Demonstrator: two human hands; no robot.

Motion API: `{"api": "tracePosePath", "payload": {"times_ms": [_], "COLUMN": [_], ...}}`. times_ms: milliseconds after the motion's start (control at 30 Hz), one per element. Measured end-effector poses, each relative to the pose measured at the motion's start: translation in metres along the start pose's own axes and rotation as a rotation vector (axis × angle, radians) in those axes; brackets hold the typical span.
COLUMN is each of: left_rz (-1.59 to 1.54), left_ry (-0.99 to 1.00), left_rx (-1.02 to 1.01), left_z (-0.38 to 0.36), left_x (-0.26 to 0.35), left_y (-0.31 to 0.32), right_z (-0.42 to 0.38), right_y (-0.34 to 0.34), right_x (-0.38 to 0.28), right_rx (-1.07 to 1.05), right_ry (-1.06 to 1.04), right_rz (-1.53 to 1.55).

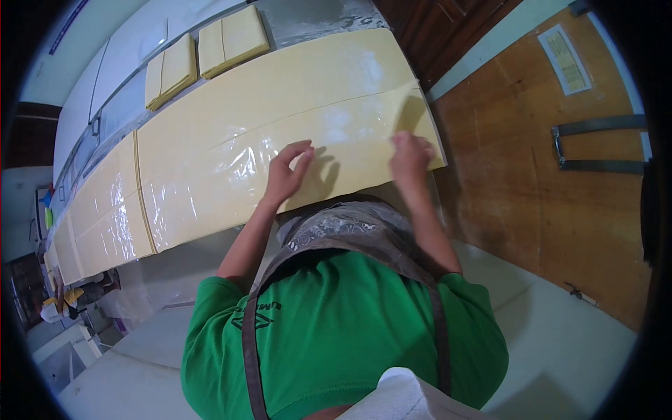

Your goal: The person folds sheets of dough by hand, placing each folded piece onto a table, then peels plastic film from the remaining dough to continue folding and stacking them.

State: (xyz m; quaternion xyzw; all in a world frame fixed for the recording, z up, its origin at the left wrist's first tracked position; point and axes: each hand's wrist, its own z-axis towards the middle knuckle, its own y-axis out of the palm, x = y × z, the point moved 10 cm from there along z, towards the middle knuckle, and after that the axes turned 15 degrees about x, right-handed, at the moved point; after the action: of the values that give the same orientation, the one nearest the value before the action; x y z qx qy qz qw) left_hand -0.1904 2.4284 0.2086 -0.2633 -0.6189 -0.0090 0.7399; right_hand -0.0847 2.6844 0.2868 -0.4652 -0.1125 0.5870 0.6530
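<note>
A long pale yellow sheet (280,105) with a glossy, plastic-like surface lies along the table, with a lengthwise crease. Above its near edge my left hand (287,171) is raised, thumb and fingers apart, nothing between them. Farther right, near the sheet's right end, my right hand (411,155) is curled and slightly blurred; whether anything is between its fingertips cannot be made out. Another yellow sheet (105,203) continues to the left past a seam. Two folded yellow bundles (171,70) (233,40) rest beyond the far edge.
A wooden door (518,154) with a metal handle (600,166) stands at the right. White cabinets (133,49) line the far left. Someone at the table's far left end is partly visible (63,304). Pale floor (532,315) shows at the lower right.
</note>
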Motion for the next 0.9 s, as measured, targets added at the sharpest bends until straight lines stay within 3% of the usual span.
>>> {"api": "tracePosePath", "payload": {"times_ms": [33, 100, 133, 167, 200, 267, 300, 367, 400, 467, 500, 567, 667, 700, 767, 800, 867, 900], "left_rz": [0.005, -0.852, -0.925, -0.927, -0.728, -0.502, -0.503, 0.040, 0.481, 0.523, 0.556, 0.555, 0.547, 0.542, 0.214, 0.212, -0.406, -0.488], "left_ry": [0.002, -0.660, -0.769, -0.763, -0.752, -0.644, -0.651, -0.368, 0.155, 0.111, 0.085, 0.099, 0.072, 0.068, 0.101, 0.099, -0.513, -0.502], "left_rx": [0.001, 0.001, 0.023, 0.041, 0.049, 0.085, 0.097, 0.216, 0.297, 0.178, 0.055, 0.086, 0.011, 0.012, 0.279, 0.279, 0.165, 0.209], "left_z": [0.007, 0.007, 0.006, 0.008, 0.007, 0.010, 0.004, -0.001, -0.007, -0.006, -0.007, -0.002, 0.004, 0.002, 0.007, 0.007, -0.006, -0.010], "left_x": [-0.004, -0.037, -0.038, -0.040, -0.052, -0.068, -0.065, -0.039, 0.015, 0.012, 0.006, 0.011, 0.008, 0.007, 0.006, 0.004, -0.055, -0.078], "left_y": [-0.004, 0.014, 0.017, 0.017, 0.017, 0.015, 0.013, -0.012, -0.019, -0.010, -0.002, -0.004, -0.006, -0.008, -0.046, -0.062, -0.092, -0.115], "right_z": [-0.009, -0.026, -0.024, -0.023, -0.023, -0.021, -0.020, -0.024, -0.026, -0.031, -0.035, -0.033, -0.025, -0.026, -0.029, -0.021, -0.009, -0.016], "right_y": [0.004, 0.011, 0.008, 0.006, 0.018, 0.051, 0.055, 0.079, 0.088, 0.106, 0.112, 0.111, 0.100, 0.092, 0.100, 0.093, 0.074, 0.072], "right_x": [-0.037, -0.087, -0.098, -0.108, -0.102, -0.056, -0.051, -0.026, -0.022, 0.004, 0.006, 0.012, -0.007, -0.009, -0.015, -0.033, -0.090, -0.127], "right_rx": [-0.014, -0.118, -0.089, -0.065, -0.073, -0.056, -0.066, -0.287, -0.320, -0.457, -0.476, -0.346, -0.392, -0.420, -0.426, -0.368, -0.288, -0.281], "right_ry": [-0.041, -0.115, -0.150, -0.183, -0.193, -0.134, -0.141, -0.004, -0.008, 0.255, 0.252, 0.244, 0.258, 0.255, 0.228, 0.218, 0.196, 0.157], "right_rz": [0.171, 0.293, 0.286, 0.282, 0.296, -0.100, -0.092, -0.095, -0.082, 0.015, 0.021, 0.047, -0.009, -0.043, -0.027, 0.025, 0.116, 0.161]}}
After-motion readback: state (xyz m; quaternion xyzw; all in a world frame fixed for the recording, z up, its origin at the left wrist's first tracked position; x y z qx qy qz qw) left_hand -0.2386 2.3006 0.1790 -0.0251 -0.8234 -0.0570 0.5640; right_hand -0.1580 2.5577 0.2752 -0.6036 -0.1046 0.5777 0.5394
